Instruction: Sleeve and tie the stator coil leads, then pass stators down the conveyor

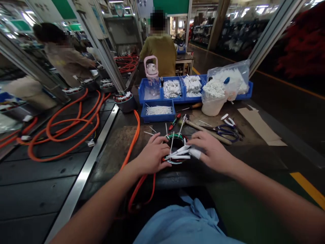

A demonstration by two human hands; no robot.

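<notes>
A round ring-shaped part point(177, 135) with green and red wiring sits at the bench's near edge, with white sleeves point(181, 154) and thin white ties standing or lying across it. My left hand point(155, 152) is wrapped round its left side, the fingers bent over the rim. At the right side is my right hand point(212, 149), fingers bent near the ends of the white sleeves. One of its fingers wears a white wrap point(195, 153). Whether anything is between those fingertips is too blurred to tell. An orange cable point(132, 145) runs beside my left forearm.
Behind the part are a blue tray point(158, 117) of white ties, blue bins point(174, 98) with white pieces, and a filled plastic bag point(214, 96). Right of it lie a hammer point(210, 132), scissors point(225, 130) and cardboard point(261, 127). Orange cable coils point(63, 130) lie left; two people work beyond.
</notes>
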